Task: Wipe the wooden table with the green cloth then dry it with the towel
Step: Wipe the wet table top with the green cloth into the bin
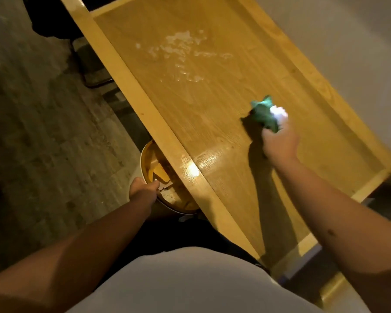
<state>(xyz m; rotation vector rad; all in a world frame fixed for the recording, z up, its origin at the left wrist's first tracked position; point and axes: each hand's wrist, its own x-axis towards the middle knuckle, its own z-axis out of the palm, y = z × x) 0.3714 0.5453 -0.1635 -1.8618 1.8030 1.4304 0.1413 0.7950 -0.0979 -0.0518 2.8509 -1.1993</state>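
Bare forearms, white top, dark bottoms

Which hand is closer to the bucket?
Left. The left hand grips the bucket at its rim, beside the table. The right hand is over the tabletop, holding the green cloth.

Low beside us we see a round bowl (145, 159) with a pale rim, partly tucked under a wooden edge; what lies inside it is too dim for us to tell. Left of it spreads a mottled grey floor (32, 109). Farther up we make out a dark chair (93, 71), mostly in shadow. A pale wall (348, 41) fills the upper right.
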